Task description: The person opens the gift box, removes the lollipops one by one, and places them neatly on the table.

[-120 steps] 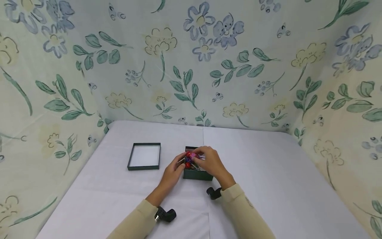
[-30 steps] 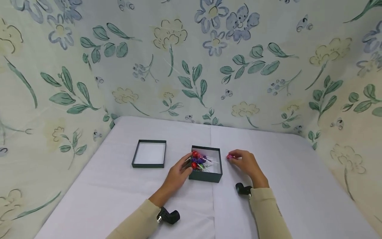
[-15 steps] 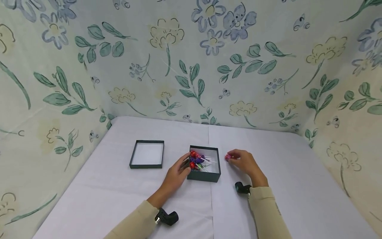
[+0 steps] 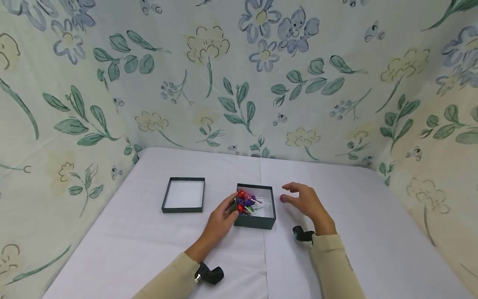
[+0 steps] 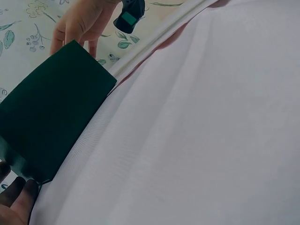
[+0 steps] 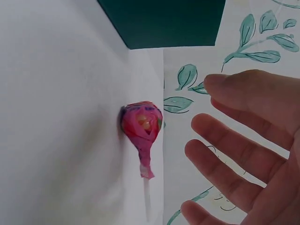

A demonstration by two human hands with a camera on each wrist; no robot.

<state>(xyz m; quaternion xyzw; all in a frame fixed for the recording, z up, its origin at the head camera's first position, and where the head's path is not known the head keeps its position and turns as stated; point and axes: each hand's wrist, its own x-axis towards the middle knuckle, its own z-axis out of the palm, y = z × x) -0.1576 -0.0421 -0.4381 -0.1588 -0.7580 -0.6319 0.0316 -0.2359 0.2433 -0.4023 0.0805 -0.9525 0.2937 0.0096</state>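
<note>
Lollipops fill our dark green cardboard box [image 4: 256, 223], steadied by our left hand [image 4: 221, 217]; 1 pink wrapped lollipop [image 6: 142, 127] lies out on the white bench [image 4: 149, 249], beside our right hand [image 4: 308, 202], fingers [image 6: 234, 136] spread, holding nothing.

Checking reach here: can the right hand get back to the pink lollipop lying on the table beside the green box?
Probably yes. The right hand hovers open just beside the pink lollipop, which lies alone on the white table, outside the green box, with nothing between them.
</note>
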